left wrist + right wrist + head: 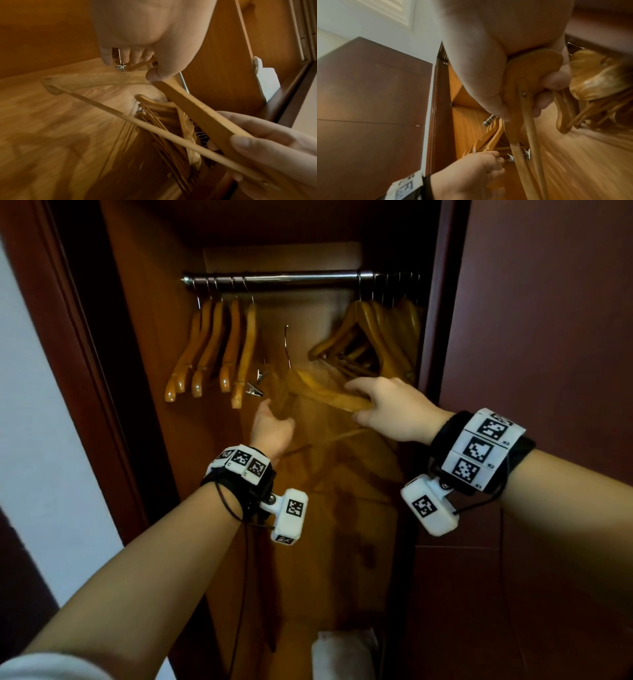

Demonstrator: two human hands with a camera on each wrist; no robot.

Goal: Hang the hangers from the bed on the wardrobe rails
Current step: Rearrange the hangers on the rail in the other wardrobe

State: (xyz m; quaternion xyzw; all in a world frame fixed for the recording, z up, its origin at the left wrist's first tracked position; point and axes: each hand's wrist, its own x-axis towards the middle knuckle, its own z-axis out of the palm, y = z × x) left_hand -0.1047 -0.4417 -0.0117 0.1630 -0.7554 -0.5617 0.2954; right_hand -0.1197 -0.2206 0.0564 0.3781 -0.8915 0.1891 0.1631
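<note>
Wardrobe interior inspected: the rail [274, 276] already carries one cluster of wooden hangers [212, 347] at its left end and a denser cluster [373, 337] at its right end, so most of the job looks done. You hold one hanger [329, 397] below the rail's bare middle, not yet hooked; your right hand [394, 409] grips its shoulder end, your left hand [274, 428] pinches near its hook

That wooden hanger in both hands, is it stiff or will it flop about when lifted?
The wooden hanger probably stays stiff: its thick arms and thin crossbar hold shape between left hand and right hand. The glossy wood may be slippery. Its hook could snag neighbours.
</note>
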